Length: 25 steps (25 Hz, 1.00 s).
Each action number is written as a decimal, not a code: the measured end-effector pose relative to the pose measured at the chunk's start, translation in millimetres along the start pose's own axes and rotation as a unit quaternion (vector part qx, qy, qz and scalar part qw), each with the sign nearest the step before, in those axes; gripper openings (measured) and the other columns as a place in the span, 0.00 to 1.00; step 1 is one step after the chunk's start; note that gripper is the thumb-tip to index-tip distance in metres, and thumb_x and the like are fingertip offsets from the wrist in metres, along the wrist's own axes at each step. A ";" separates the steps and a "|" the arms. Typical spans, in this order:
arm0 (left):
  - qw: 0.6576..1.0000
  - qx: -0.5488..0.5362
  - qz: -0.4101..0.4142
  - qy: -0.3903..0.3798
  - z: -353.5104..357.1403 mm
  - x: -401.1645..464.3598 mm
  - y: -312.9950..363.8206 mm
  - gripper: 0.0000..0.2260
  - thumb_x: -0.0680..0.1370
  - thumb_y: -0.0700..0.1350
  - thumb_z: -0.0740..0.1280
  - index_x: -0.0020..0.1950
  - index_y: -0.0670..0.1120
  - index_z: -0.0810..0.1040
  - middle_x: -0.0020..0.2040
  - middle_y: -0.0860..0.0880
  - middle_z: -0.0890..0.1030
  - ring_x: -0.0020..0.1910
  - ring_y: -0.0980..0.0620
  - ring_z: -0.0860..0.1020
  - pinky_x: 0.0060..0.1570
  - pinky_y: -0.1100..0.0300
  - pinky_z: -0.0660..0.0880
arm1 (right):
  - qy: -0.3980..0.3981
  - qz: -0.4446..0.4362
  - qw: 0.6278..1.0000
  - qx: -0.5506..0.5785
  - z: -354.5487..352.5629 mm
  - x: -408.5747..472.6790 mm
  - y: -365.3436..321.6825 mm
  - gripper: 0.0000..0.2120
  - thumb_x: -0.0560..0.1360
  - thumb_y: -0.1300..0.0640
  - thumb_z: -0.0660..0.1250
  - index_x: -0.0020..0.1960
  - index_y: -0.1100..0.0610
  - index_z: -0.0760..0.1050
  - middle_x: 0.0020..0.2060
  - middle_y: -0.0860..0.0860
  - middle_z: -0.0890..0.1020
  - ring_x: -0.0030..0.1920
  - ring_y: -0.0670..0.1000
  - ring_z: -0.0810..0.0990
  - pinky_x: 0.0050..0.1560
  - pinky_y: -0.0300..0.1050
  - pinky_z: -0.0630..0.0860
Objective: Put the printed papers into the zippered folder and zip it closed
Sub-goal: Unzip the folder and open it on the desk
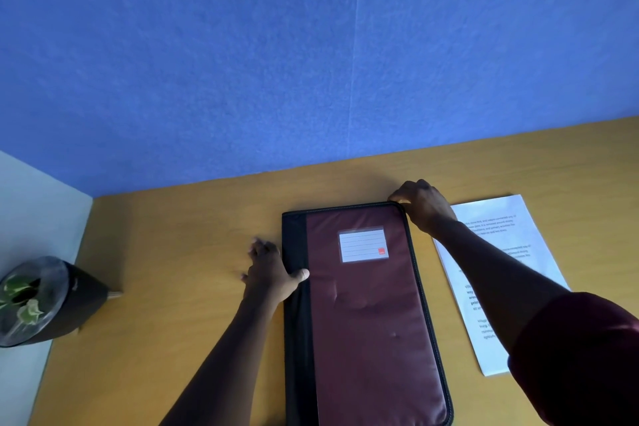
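A maroon zippered folder (pixel 366 315) with a black spine and a white label pocket lies flat and closed on the wooden desk. My left hand (pixel 269 270) rests on the desk at the folder's spine edge, fingers spread, thumb on the cover. My right hand (pixel 423 206) is at the folder's far right corner, fingers pinched at the zipper edge; the pull itself is hidden under the fingers. The printed papers (pixel 498 273) lie on the desk to the right of the folder, partly covered by my right forearm.
A blue felt partition (pixel 311 62) rises behind the desk (pixel 173 252). At the left edge, by a white side wall, stands a dark pot with a green plant (pixel 38 301) wrapped in clear plastic.
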<state>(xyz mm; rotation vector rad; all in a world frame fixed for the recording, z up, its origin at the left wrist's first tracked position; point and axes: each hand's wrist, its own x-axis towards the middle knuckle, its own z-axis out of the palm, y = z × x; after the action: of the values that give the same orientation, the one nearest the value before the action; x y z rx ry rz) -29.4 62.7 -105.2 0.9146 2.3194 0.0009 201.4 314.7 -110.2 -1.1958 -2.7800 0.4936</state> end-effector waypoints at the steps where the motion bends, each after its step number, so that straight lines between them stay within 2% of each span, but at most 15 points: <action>1: 1.000 -0.002 -0.001 0.001 -0.3 -0.2 0.1 0.50 0.74 0.63 0.70 0.80 0.38 0.44 0.80 0.39 0.39 0.80 0.40 0.42 0.71 0.32 0.60 | -0.006 0.003 1.000 0.007 0.0 0.8 0.4 0.17 0.76 0.69 0.66 0.57 0.52 0.83 0.54 0.52 0.83 0.55 0.58 0.77 0.48 0.55 0.80; 6: 1.000 -0.008 -0.001 0.002 0.2 -0.6 0.4 0.50 0.74 0.62 0.70 0.80 0.38 0.44 0.80 0.39 0.39 0.80 0.40 0.42 0.71 0.32 0.60 | -0.012 0.023 1.000 0.000 -1.0 2.2 -1.0 0.12 0.78 0.63 0.64 0.55 0.51 0.82 0.52 0.52 0.82 0.53 0.57 0.77 0.46 0.52 0.79; 10: 1.000 -0.009 0.000 0.002 0.1 -0.9 1.1 0.50 0.74 0.62 0.70 0.80 0.38 0.44 0.80 0.39 0.39 0.80 0.40 0.42 0.71 0.31 0.59 | 0.008 0.034 0.998 -0.060 -0.1 -0.7 -7.5 0.14 0.76 0.66 0.65 0.53 0.51 0.82 0.48 0.51 0.83 0.51 0.57 0.77 0.42 0.48 0.75; 16: 1.000 -0.004 -0.001 0.000 1.6 0.6 0.4 0.50 0.74 0.62 0.70 0.80 0.38 0.44 0.80 0.39 0.38 0.80 0.40 0.42 0.70 0.30 0.60 | 0.014 0.056 0.994 -0.089 -4.7 -19.3 -6.2 0.09 0.76 0.65 0.66 0.50 0.55 0.82 0.45 0.53 0.83 0.49 0.57 0.76 0.40 0.46 0.70; 21: 1.000 -0.006 -0.001 0.002 1.2 -1.7 -0.4 0.50 0.74 0.62 0.70 0.80 0.38 0.45 0.81 0.39 0.40 0.80 0.40 0.42 0.70 0.30 0.60 | 0.020 0.102 0.990 -0.091 1.1 -49.2 -12.2 0.10 0.76 0.65 0.65 0.51 0.55 0.82 0.45 0.52 0.82 0.48 0.56 0.77 0.37 0.47 0.74; 25: 1.000 -0.008 0.000 -0.002 -0.2 -5.5 0.6 0.49 0.74 0.62 0.70 0.80 0.38 0.46 0.81 0.39 0.40 0.80 0.40 0.42 0.71 0.31 0.59 | 0.010 0.127 0.989 -0.078 4.8 -72.2 -21.9 0.13 0.75 0.69 0.62 0.51 0.56 0.80 0.47 0.54 0.79 0.50 0.59 0.77 0.39 0.50 0.77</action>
<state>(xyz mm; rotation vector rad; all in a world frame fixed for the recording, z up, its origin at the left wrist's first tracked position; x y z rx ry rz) -26.1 59.8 -101.7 0.9061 2.3134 0.0166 235.3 247.4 -103.5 -1.5912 -2.7049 0.2831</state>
